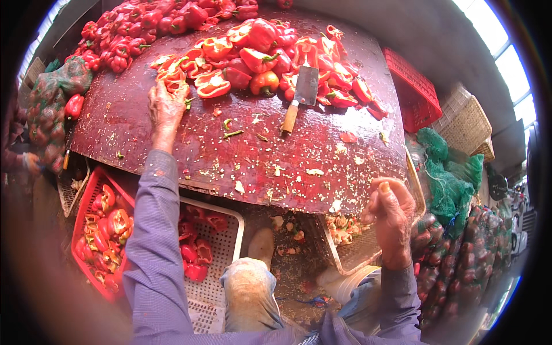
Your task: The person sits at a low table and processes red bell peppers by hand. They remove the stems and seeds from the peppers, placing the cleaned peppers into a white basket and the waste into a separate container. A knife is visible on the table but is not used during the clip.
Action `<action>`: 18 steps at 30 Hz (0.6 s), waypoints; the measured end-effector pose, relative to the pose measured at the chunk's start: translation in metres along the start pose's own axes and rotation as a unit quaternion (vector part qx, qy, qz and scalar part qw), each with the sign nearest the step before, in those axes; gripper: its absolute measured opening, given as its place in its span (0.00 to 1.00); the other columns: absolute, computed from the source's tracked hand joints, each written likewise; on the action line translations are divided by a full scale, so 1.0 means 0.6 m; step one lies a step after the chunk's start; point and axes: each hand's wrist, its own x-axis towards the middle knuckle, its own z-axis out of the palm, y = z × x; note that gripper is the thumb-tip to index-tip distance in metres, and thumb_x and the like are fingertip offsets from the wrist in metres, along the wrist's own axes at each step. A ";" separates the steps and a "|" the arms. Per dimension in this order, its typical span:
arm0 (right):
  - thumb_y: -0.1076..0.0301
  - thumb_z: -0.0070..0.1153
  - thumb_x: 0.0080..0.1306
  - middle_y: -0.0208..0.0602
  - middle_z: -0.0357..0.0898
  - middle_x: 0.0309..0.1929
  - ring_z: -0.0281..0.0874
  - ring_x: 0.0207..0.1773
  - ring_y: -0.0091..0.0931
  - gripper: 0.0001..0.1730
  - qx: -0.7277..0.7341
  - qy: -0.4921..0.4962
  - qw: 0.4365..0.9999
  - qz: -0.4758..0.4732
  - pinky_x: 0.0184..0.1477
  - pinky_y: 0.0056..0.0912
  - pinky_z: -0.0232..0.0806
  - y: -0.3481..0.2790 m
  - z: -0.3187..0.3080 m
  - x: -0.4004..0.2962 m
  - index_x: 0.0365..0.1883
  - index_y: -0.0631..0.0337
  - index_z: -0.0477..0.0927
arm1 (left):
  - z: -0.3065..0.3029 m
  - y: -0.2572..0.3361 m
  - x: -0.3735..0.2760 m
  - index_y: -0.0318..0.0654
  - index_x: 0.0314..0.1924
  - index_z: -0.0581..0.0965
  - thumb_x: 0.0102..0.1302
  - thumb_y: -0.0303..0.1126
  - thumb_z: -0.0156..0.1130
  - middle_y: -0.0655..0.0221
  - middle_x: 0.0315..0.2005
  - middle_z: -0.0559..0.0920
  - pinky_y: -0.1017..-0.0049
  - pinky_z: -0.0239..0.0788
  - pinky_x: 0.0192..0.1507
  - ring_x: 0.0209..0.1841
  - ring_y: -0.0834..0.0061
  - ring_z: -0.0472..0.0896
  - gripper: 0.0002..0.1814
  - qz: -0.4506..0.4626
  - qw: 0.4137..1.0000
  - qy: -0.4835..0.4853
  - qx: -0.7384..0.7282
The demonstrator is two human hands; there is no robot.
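Observation:
Fingers of my left hand (166, 105) are on a cut red bell pepper (173, 81) at the left end of a heap of halved peppers (256, 58). A green stem piece (189, 103) lies beside that hand. My right hand (393, 220) hovers by the table's near right edge, above a crate of pepper cores (343, 228). Its fingers are loosely curled, and whether anything is inside them is hidden. A cleaver (306, 86) with a wooden handle rests flat against the heap, its handle towards me. Seeds and scraps cover the dark red tabletop (258, 164).
Whole red peppers (142, 30) are piled at the far left. Below the table stand a red crate (82, 215) and a white crate (233, 224) of cut peppers. Mesh sacks (457, 258), a red basket (414, 92) and stacked baskets (468, 116) line the right. Another person's hand (31, 163) shows at left.

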 end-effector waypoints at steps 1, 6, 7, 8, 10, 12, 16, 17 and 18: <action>0.66 0.55 0.78 0.31 0.74 0.23 0.72 0.23 0.20 0.12 0.009 0.009 1.000 0.027 0.28 0.23 0.67 0.028 -0.017 -0.007 0.50 0.67 0.80 | 0.012 -0.039 0.020 0.32 0.70 0.71 0.59 0.55 0.75 0.46 0.57 0.80 0.58 0.72 0.62 0.58 0.50 0.81 0.47 -0.011 1.000 -0.014 0.003; 0.65 0.57 0.78 0.34 0.80 0.29 0.76 0.25 0.19 0.12 -0.022 0.010 0.989 0.144 0.28 0.22 0.70 0.094 -0.050 -0.026 0.47 0.67 0.80 | 0.069 -0.073 0.006 0.40 0.62 0.77 0.54 0.41 0.76 0.53 0.52 0.82 0.59 0.71 0.61 0.58 0.56 0.80 0.35 0.006 0.993 -0.107 -0.051; 0.65 0.57 0.78 0.34 0.81 0.29 0.76 0.25 0.19 0.12 -0.027 -0.004 0.989 0.148 0.28 0.22 0.70 0.096 -0.048 -0.023 0.46 0.67 0.80 | 0.069 -0.068 -0.011 0.42 0.58 0.79 0.54 0.36 0.75 0.54 0.49 0.82 0.58 0.72 0.60 0.56 0.55 0.80 0.29 0.083 0.995 -0.062 0.011; 0.65 0.58 0.78 0.33 0.80 0.28 0.76 0.24 0.18 0.12 -0.039 -0.010 0.988 0.150 0.28 0.22 0.70 0.098 -0.050 -0.022 0.46 0.67 0.80 | 0.072 -0.060 -0.039 0.43 0.51 0.79 0.54 0.30 0.71 0.56 0.46 0.80 0.56 0.72 0.57 0.53 0.53 0.78 0.22 0.130 0.991 -0.002 -0.016; 0.64 0.58 0.77 0.32 0.80 0.28 0.75 0.24 0.18 0.12 -0.061 -0.025 0.987 0.145 0.28 0.21 0.69 0.095 -0.050 -0.022 0.46 0.67 0.80 | 0.060 -0.050 -0.078 0.42 0.50 0.78 0.54 0.26 0.68 0.58 0.46 0.81 0.59 0.72 0.58 0.53 0.56 0.79 0.21 0.074 0.994 0.021 -0.074; 0.62 0.58 0.77 0.31 0.79 0.27 0.76 0.24 0.19 0.13 -0.084 -0.043 0.985 0.143 0.28 0.22 0.71 0.096 -0.044 -0.020 0.47 0.66 0.81 | 0.036 -0.030 -0.125 0.40 0.49 0.78 0.54 0.23 0.66 0.61 0.46 0.82 0.64 0.75 0.56 0.51 0.63 0.81 0.20 -0.038 0.969 0.015 -0.242; 0.57 0.60 0.76 0.32 0.80 0.28 0.78 0.25 0.20 0.17 -0.045 -0.077 0.978 0.187 0.27 0.23 0.71 0.111 -0.023 -0.013 0.48 0.65 0.81 | -0.050 0.110 -0.202 0.37 0.51 0.77 0.53 0.19 0.65 0.66 0.43 0.81 0.72 0.82 0.42 0.42 0.73 0.83 0.22 -0.195 0.816 -0.042 -0.543; 0.56 0.61 0.75 0.31 0.80 0.28 0.78 0.25 0.20 0.18 -0.034 -0.087 0.975 0.200 0.28 0.24 0.71 0.109 -0.013 -0.008 0.48 0.65 0.81 | -0.083 0.175 -0.216 0.37 0.51 0.77 0.54 0.18 0.64 0.66 0.42 0.81 0.74 0.83 0.37 0.39 0.74 0.83 0.23 -0.208 0.792 -0.055 -0.571; 0.52 0.61 0.75 0.33 0.81 0.30 0.79 0.25 0.21 0.22 0.011 -0.101 0.973 0.207 0.27 0.26 0.72 0.119 0.003 -0.003 0.51 0.65 0.80 | -0.096 0.209 -0.227 0.36 0.53 0.76 0.54 0.19 0.64 0.65 0.43 0.81 0.74 0.82 0.40 0.41 0.74 0.82 0.24 -0.180 0.800 -0.088 -0.566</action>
